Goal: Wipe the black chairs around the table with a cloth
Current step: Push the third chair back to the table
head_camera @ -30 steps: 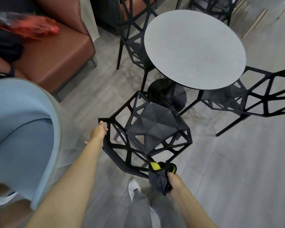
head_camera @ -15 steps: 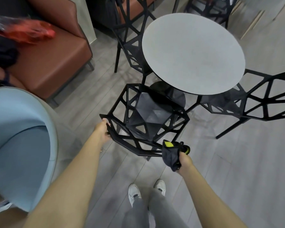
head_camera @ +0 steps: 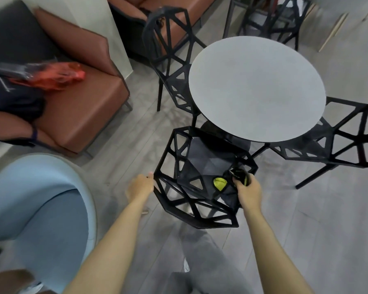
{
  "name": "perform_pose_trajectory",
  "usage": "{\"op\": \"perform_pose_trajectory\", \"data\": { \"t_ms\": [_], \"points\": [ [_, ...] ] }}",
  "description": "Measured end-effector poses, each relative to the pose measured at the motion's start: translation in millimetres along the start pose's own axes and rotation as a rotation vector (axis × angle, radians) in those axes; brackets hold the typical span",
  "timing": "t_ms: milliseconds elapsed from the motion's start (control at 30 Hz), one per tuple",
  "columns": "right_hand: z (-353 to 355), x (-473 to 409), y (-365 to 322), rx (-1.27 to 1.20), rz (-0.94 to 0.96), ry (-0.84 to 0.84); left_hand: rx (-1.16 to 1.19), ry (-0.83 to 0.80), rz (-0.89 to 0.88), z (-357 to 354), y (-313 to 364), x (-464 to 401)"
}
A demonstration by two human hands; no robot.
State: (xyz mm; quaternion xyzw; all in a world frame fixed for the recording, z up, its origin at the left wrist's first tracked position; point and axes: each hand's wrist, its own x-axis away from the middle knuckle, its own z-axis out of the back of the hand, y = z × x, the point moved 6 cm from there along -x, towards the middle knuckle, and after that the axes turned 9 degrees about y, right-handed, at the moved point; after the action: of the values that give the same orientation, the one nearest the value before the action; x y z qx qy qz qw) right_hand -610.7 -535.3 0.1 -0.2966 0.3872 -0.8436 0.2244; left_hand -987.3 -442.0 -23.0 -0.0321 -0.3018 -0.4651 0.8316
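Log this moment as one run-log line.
task: wiping chairs | left hand: gripping near chair backrest | right hand: holding dark cloth on frame | table: bare

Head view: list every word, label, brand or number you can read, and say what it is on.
No readable text anywhere in this view.
Cloth in the right hand: a yellow patch, but no letters can be made out.
Red bag on the sofa: too blurred to read.
Chair and table: no markings.
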Motion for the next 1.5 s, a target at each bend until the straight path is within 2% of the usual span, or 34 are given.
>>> {"op": "perform_pose_trajectory", "data": {
  "t_ms": [133, 267, 467, 667, 767, 967, 1100, 1333, 1500],
  "points": [
    [-29, -6, -43, -0.044, 0.034, -0.045, -0.082, 0.085, -0.224, 42, 42, -4],
    [-58, -10, -85, -0.081, 0.080, -0.133, 0.029, 0.012, -0.422, 73, 85, -14],
    [-78, -13, -130, -0.049, 0.086, -0.124, -0.011, 0.013, -0.515, 106, 116, -46],
    [-115, -24, -182, -0.021, 0.114, -0.108, -0.062, -0.019, -0.617, 122, 155, -116],
    [-138, -36, -208, -0.010, 0.118, -0.049, -0.074, -0.088, -0.691, 131, 188, -154],
    [-172, -32, -248, -0.133, 0.027, 0.222, -0.090, -0.262, -0.880, 161, 278, -228],
    [-180, -10, -274, -0.215, -0.012, 0.376, -0.103, -0.286, -0.986, 190, 312, -247],
    [-203, -9, -304, -0.285, -0.016, 0.465, -0.140, -0.323, -1.052, 225, 339, -269],
    [-238, -36, -325, -0.255, 0.004, 0.392, -0.100, -0.255, -1.057, 285, 349, -293]
  ]
}}
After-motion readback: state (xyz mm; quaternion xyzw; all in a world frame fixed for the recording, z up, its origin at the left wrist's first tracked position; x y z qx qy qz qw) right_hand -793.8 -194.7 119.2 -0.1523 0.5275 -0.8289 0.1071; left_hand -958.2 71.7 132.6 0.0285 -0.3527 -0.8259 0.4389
